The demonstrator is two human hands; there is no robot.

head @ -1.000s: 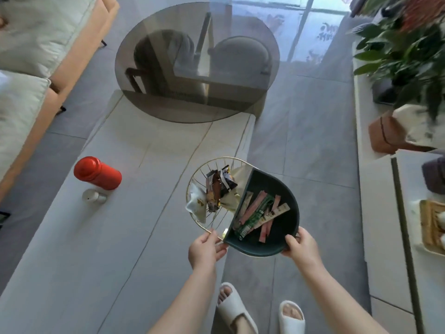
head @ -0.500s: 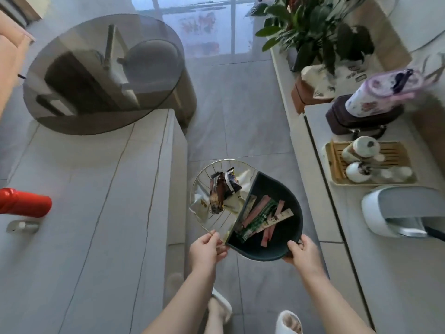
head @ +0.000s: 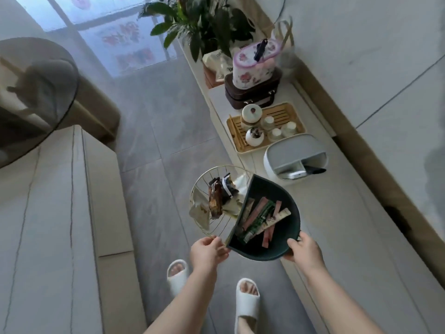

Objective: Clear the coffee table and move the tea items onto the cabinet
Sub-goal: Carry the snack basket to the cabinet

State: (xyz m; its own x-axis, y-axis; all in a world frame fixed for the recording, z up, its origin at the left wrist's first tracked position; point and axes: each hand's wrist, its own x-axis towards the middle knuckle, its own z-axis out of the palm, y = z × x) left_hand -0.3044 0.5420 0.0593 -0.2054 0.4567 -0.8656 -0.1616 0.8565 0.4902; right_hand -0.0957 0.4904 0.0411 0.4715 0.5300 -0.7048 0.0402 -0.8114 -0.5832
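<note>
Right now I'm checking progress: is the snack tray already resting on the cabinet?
No, both hands hold the snack tray in the air beside the cabinet.

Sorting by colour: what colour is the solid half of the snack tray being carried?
Dark green solid half, seen in the head view.

No text legible anywhere. Sachets (head: 261,219) in dark half of snack tray (head: 284,247): printing present, green and cream packets, too small and blurred to read. Wrapped snacks (head: 218,197) in wire half: markings, unreadable. White bag (head: 216,62) by plant on cabinet (head: 337,225): dark lettering near top edge, blurred, cannot make out. Floral container (head: 254,65): flower pattern only, no words discernible.
</note>
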